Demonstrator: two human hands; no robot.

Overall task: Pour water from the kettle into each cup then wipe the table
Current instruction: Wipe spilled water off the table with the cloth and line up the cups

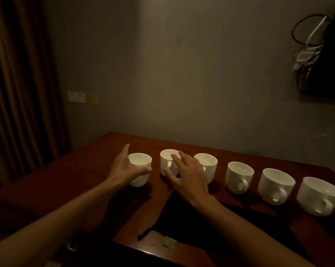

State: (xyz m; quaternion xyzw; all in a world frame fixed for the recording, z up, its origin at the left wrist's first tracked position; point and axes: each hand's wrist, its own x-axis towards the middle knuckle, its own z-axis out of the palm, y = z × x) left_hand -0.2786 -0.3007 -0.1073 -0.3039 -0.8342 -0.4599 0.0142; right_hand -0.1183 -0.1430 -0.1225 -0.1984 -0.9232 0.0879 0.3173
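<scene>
6 glossy rounded ceramic cups [239, 176] lined the wooden table [93, 170]. Left hand [124, 168], straight-fingered, flanked the 9 o'clock cup [140, 160]; right hand [189, 180] hung splayed, holding nothing.

We see six plain white cups [239, 176] on a reddish-brown table [85, 170], a black cloth [182, 218], a brown curtain [18, 93], a grey-beige wall [182, 74], and black and white cables [307, 45].

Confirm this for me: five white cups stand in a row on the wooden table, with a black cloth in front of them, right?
Not five: the head view shows six white cups in the row. They stand on the wooden table, and the black cloth lies in front.
</scene>
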